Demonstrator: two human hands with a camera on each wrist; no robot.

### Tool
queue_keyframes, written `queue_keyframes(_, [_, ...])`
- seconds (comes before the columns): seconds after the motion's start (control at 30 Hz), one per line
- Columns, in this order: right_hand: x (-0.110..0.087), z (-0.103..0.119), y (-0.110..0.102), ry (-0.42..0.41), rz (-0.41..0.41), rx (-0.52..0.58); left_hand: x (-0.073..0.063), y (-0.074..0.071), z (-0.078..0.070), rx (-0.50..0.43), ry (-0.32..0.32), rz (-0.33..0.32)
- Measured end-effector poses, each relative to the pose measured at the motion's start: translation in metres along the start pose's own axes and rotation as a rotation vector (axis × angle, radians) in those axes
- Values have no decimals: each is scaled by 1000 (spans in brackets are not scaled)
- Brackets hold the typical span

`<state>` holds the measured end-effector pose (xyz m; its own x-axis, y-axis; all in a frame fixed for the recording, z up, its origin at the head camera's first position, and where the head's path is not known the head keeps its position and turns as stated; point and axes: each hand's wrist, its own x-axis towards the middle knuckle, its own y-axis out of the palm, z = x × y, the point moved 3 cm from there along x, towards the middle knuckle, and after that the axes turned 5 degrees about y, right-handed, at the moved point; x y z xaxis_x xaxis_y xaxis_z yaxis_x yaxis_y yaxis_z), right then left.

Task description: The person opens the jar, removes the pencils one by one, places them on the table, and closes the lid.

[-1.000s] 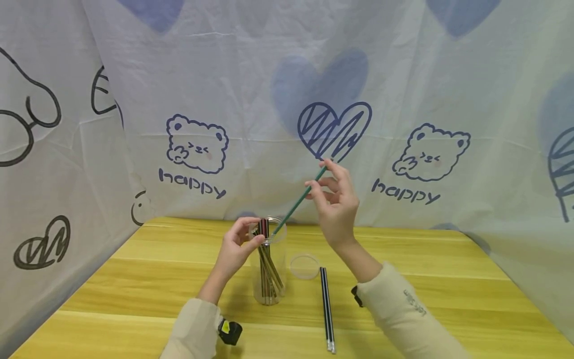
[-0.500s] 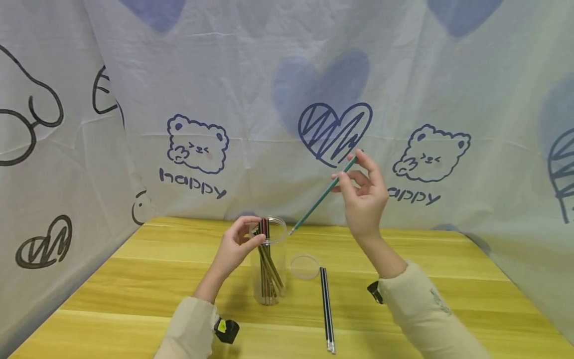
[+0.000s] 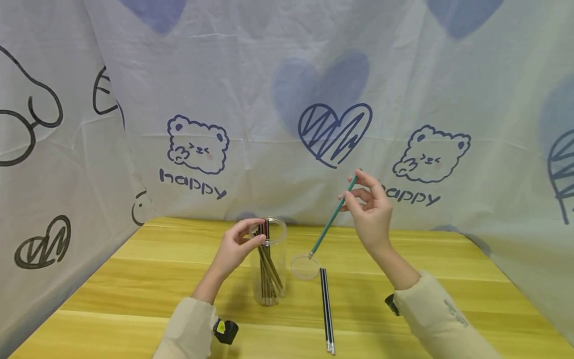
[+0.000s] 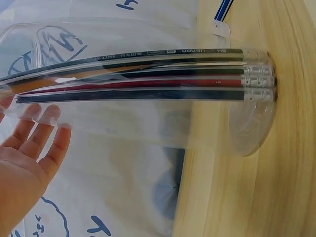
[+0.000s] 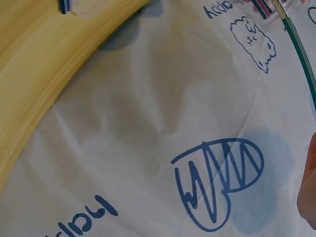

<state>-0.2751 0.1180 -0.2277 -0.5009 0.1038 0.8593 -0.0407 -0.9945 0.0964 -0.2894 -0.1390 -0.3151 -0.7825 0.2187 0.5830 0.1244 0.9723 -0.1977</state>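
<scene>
- Head view: my hands are apart. My right hand (image 3: 369,214) pinches the green pencil (image 3: 333,218) near its upper end, thumb against fingers, and the pencil slants down in the air with its metal-capped end lowest, overlapping the far edge of a clear disc (image 3: 305,268); whether they touch, I can't tell.
- Same view: my left hand (image 3: 237,247) grips the clear jar (image 3: 281,264) at its rim, which stands upright on the table (image 3: 148,284) with pencils (image 3: 270,271) leaning inside. Two dark pencils (image 3: 327,311) lie side by side, just beside the disc.
- Left wrist view: my fingers bend against the jar's wall near its mouth. I'd judge it thin, light plastic, smooth and easily tipped — the rim is a fair hold, without hard squeezing.
- Right wrist view: only a sliver of my right hand shows, so its grip can't be read here. The green pencil looks light, stiff and slightly slick — nearer mid-shaft would probably swing less.
</scene>
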Motion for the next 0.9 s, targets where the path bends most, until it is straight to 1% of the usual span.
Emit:
queue_keyframes(0.17, [-8,-5,-5,12,54,-29,1,0,-2,32,0,-18])
queue_keyframes(0.2, [-9,-5,-6,14,62,-33,2,-1,1,37,1,-25])
queue_keyframes(0.23, [-10,-6,-7,20,68,-42,2,0,1,46,1,-32])
queue_keyframes(0.4, [-15,-10,-12,67,86,-69,3,0,1,50,-15,-42])
queue_keyframes(0.67, [-23,-15,-21,134,115,-51,2,0,2,36,-29,-41])
queue_keyframes(0.77, [-26,-18,-24,168,117,-66,2,-1,2,35,-37,-41])
queue_keyframes(0.9, [-31,-21,-28,209,120,-97,2,0,-4,33,-44,-37])
